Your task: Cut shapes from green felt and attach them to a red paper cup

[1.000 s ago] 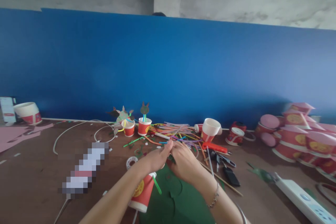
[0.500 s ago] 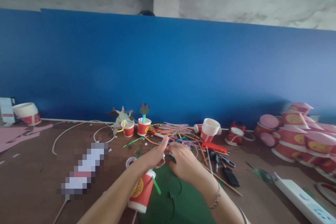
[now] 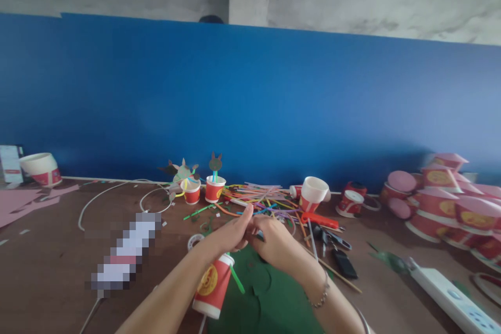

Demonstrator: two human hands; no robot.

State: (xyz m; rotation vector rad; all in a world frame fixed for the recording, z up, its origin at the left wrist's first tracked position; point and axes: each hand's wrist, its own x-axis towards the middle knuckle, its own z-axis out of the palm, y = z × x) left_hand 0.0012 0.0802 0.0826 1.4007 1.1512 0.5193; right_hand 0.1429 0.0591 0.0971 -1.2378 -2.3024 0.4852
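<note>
My left hand [image 3: 236, 236] and my right hand [image 3: 272, 239] meet above a dark green sheet [image 3: 270, 302]. Both have bent, closed fingers, with the left thumb pointing up; whatever they pinch is hidden. Below my left wrist a red and white paper cup [image 3: 214, 284] is tilted, its rim partly covered by the hand. A green straw [image 3: 237, 279] sticks out beside that rim. I cannot tell whether the left hand supports the cup. Just left of the hand lies a roll of tape [image 3: 194, 241].
Loose coloured straws [image 3: 270, 195] spread behind my hands. Paper cups stand at the back, one with a cat-shaped cutout [image 3: 215, 163]. Right are an orange-red cutter [image 3: 320, 220], keys [image 3: 332, 242], a power strip [image 3: 456, 295] and pink-topped cups [image 3: 438, 203]. A blue panel [image 3: 250, 99] closes the back.
My hands stay together, with the right fingers shifting slightly. The tilted cup and its green straw have moved a little to the right.
</note>
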